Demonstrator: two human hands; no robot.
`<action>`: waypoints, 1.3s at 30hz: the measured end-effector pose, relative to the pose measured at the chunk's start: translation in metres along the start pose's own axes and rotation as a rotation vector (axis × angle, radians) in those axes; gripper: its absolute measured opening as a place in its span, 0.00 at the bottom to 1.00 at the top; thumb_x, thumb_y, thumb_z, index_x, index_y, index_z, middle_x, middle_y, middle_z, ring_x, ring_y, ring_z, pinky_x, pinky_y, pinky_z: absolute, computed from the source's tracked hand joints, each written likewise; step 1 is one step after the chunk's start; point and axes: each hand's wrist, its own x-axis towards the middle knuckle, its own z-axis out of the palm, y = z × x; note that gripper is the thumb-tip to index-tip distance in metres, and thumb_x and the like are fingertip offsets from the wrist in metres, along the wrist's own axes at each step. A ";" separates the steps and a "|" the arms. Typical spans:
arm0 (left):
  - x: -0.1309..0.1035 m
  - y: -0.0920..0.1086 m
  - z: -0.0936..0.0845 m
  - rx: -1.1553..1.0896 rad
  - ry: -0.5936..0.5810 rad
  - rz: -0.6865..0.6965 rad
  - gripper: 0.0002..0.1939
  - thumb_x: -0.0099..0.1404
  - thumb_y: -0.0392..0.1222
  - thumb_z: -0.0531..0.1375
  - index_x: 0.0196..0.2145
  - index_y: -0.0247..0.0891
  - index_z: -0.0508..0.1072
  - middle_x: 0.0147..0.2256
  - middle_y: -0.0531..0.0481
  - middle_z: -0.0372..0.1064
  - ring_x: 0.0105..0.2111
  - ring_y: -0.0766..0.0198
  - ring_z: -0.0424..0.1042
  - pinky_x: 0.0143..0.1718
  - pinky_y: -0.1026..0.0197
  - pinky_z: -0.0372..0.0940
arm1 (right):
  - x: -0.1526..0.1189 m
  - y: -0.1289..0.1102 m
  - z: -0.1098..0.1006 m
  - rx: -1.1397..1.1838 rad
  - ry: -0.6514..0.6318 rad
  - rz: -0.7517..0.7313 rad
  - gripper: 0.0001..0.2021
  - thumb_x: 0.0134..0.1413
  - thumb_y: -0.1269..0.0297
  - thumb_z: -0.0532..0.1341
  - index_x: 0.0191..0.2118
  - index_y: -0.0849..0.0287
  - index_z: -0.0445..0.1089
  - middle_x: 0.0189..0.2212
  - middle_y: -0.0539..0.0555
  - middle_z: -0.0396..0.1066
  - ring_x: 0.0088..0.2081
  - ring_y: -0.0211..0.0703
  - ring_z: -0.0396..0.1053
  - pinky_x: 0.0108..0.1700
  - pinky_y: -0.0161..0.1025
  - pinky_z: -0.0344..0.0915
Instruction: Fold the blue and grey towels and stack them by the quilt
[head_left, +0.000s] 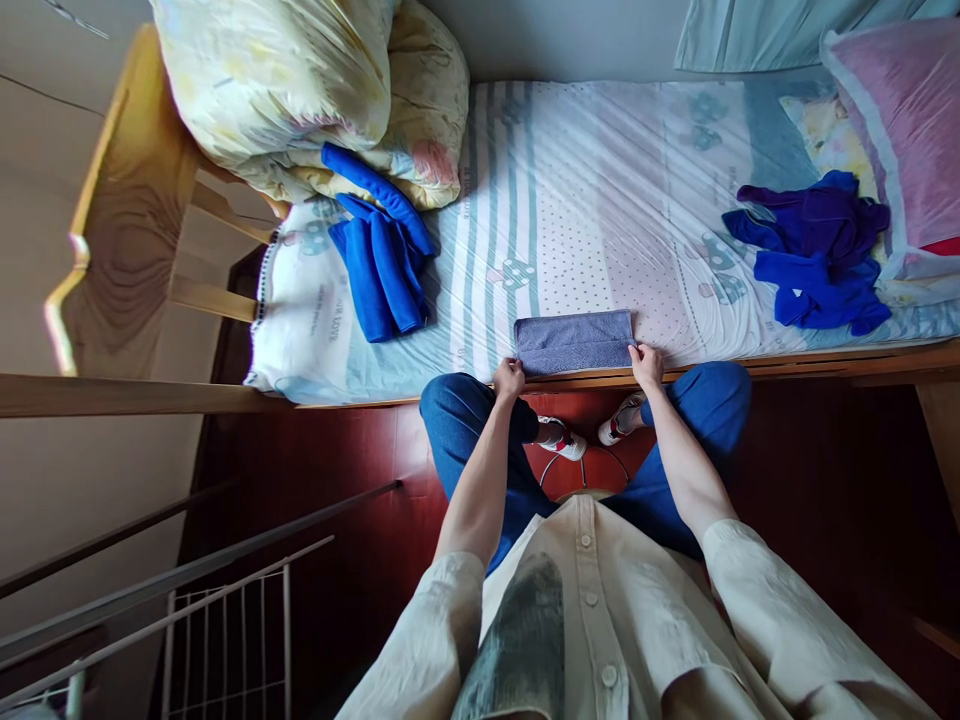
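Note:
A grey-blue folded towel [574, 342] lies flat in a long rectangle at the front edge of the bed. My left hand [509, 378] pinches its near left corner. At the near right corner, the fingers of my right hand [646, 366] are closed on the towel's edge. Folded bright blue cloths [382, 265] rest on the bed to the left, by the quilt. To the right lies a crumpled heap of blue and purple cloths [821, 250].
A bulky yellow quilt [300, 80] sits at the bed's left end, beside the wooden headboard [127, 200]. A pink pillow [900, 140] is at the right end. The wooden bed rail [810, 368] runs along the front. A metal rack [225, 640] stands lower left.

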 end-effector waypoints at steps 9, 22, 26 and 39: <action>-0.003 -0.001 0.002 0.002 0.001 0.036 0.10 0.72 0.40 0.56 0.48 0.38 0.74 0.44 0.38 0.80 0.51 0.50 0.77 0.52 0.53 0.68 | 0.000 0.000 0.005 0.006 0.032 0.009 0.21 0.71 0.50 0.57 0.48 0.61 0.80 0.43 0.65 0.80 0.48 0.54 0.72 0.50 0.43 0.64; -0.005 -0.010 0.006 -0.075 0.113 0.177 0.08 0.70 0.39 0.57 0.45 0.39 0.72 0.41 0.41 0.75 0.46 0.52 0.77 0.52 0.51 0.69 | -0.001 0.000 0.003 0.091 0.034 -0.001 0.17 0.69 0.54 0.60 0.53 0.61 0.74 0.42 0.63 0.80 0.45 0.55 0.73 0.45 0.43 0.65; -0.003 -0.011 0.004 -0.160 0.231 0.330 0.08 0.65 0.37 0.59 0.43 0.42 0.72 0.43 0.41 0.73 0.49 0.51 0.73 0.58 0.48 0.68 | -0.002 0.002 0.004 0.118 0.086 -0.045 0.14 0.67 0.59 0.61 0.52 0.59 0.71 0.42 0.61 0.79 0.45 0.54 0.72 0.46 0.43 0.66; -0.003 -0.005 0.009 0.041 -0.087 0.605 0.38 0.49 0.27 0.57 0.59 0.36 0.75 0.62 0.39 0.72 0.67 0.46 0.66 0.71 0.44 0.58 | -0.008 -0.011 -0.006 0.145 0.037 -0.415 0.16 0.70 0.66 0.54 0.53 0.58 0.78 0.55 0.61 0.79 0.59 0.51 0.72 0.66 0.49 0.66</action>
